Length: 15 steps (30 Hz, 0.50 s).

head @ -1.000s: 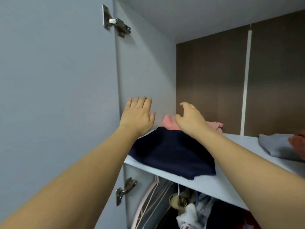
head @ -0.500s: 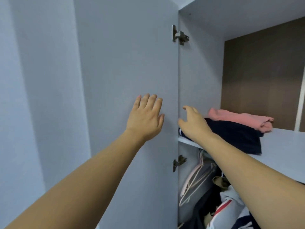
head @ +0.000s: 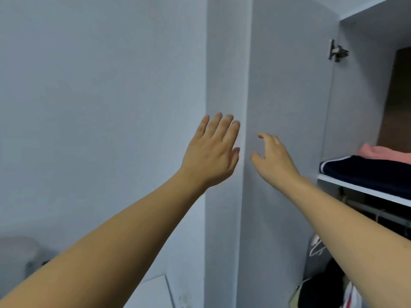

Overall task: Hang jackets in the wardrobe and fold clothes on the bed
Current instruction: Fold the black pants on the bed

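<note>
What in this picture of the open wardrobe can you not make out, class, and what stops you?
- Head view: pink garment and navy garment on the shelf, cut off by the right edge.
- Clothes under the shelf: hidden by the right forearm and shadow.
- Grey object at lower left: blurred.

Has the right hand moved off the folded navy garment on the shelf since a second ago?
Yes. The right hand has pulled back leftward off the navy garment and now hangs empty in front of the open wardrobe door, clear of the shelf.

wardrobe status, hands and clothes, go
Left hand open, right hand open, both empty. Navy garment folded on shelf, pink garment on top. Door open.
</note>
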Tool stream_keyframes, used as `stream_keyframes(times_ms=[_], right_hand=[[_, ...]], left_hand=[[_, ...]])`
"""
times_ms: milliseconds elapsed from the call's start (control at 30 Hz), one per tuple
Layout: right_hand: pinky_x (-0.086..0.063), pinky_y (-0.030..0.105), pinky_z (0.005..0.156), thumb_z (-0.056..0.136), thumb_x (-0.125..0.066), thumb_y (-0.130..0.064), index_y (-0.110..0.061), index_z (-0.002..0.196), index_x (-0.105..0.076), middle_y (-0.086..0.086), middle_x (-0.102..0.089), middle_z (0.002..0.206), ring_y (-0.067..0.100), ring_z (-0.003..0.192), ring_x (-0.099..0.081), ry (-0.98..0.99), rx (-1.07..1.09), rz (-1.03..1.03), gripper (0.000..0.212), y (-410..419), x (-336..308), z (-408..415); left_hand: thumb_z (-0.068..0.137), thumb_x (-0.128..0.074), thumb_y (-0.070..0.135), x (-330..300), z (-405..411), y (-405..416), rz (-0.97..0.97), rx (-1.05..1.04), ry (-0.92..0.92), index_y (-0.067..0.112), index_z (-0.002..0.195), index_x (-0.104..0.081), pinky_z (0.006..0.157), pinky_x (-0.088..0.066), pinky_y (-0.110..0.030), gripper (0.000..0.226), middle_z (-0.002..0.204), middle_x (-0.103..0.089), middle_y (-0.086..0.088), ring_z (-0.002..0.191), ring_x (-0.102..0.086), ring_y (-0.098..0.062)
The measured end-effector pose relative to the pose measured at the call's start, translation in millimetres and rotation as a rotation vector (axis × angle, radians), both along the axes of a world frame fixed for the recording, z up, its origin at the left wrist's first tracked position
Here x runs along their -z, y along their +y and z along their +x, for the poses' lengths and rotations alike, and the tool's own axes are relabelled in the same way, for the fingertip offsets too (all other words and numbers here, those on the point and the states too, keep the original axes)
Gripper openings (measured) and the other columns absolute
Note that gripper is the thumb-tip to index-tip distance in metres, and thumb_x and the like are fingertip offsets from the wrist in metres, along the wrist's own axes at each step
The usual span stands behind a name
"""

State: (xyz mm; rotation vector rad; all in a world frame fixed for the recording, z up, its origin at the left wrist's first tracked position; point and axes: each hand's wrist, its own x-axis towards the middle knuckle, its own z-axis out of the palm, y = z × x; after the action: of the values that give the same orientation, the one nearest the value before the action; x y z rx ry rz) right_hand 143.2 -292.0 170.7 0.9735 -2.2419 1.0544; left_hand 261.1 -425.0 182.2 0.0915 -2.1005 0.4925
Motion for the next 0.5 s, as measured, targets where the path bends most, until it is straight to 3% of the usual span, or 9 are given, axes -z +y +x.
stream_keyframes(times_ms=[500], right_hand=[[-0.027, 0.034, 0.116, 0.095, -0.047, -0.021, -0.014, 0.147, -0.033, 0.001, -0.033, 0.153, 0.020, 0.141, -0.031, 0.038, -0.598, 0.074, 0.054, -80.0, 38.0, 219.5]], left_hand=[[0.098, -0.041, 0.035, 38.6, 278.5, -38.0, 0.246, -0.677, -0.025, 0.007, 0.146, -0.033, 0.120, -0.013, -0.047, 0.057, 0.152, -0.034, -0.011, 0.141, -0.028, -0.033]])
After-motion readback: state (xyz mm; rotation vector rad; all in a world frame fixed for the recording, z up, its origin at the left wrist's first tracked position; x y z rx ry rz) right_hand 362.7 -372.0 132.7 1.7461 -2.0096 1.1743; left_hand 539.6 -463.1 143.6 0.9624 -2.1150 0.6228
